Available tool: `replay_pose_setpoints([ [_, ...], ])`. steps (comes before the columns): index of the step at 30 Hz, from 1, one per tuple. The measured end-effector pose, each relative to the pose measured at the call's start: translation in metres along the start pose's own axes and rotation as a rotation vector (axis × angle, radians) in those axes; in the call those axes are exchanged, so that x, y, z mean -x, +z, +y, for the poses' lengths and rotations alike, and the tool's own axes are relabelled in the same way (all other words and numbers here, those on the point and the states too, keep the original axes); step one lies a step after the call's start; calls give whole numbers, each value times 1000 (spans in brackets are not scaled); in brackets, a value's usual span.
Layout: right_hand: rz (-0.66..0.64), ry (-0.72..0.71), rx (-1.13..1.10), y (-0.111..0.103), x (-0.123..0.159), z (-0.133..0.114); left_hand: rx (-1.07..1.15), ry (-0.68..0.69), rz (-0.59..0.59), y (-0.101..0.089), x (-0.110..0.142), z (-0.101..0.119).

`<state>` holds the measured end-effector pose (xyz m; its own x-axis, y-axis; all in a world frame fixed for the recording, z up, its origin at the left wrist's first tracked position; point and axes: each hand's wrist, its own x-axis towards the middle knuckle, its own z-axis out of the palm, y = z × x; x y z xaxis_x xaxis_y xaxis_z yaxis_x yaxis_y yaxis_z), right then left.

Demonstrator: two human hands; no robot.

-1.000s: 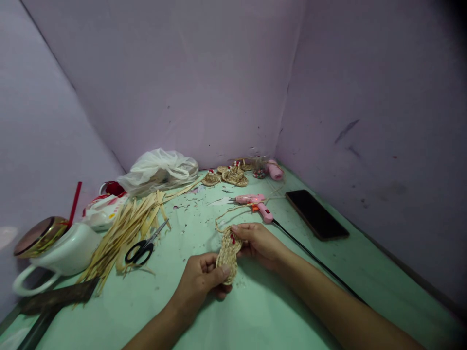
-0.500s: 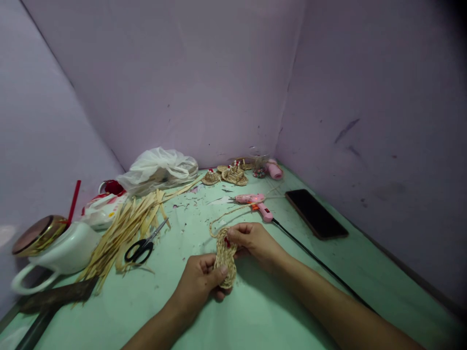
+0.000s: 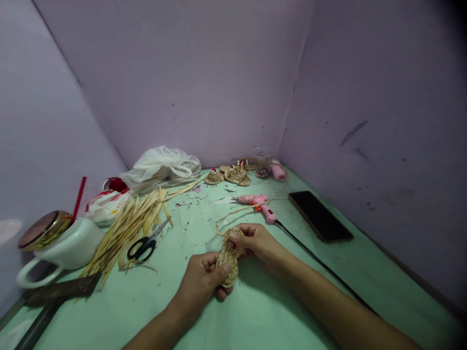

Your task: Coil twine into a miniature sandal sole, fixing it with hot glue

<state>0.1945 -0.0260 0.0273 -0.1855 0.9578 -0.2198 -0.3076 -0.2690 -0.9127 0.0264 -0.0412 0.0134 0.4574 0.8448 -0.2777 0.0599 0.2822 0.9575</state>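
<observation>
Tan woven piece (image 3: 228, 260), its near end gripped by the left hand (image 3: 204, 277) and its far end pinched in the right hand (image 3: 257, 243), is held over the green table (image 3: 182, 321), lengthwise toward the far edge, ridged, narrow-waisted and touched with red.

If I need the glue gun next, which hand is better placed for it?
Probably the right hand: at the upper end of the woven piece, it is nearer the pink glue gun. The left hand holds the lower end, farther away.
</observation>
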Motion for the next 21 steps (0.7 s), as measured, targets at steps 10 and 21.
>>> replay_pose_setpoints([
  [10, -10, -44, -40, -3, 3, -10, -13, 192, 254, -14, 1, 10],
  [21, 68, 16, -160, 18, 4, 12, 200, 328, 489, -27, -1, 8],
])
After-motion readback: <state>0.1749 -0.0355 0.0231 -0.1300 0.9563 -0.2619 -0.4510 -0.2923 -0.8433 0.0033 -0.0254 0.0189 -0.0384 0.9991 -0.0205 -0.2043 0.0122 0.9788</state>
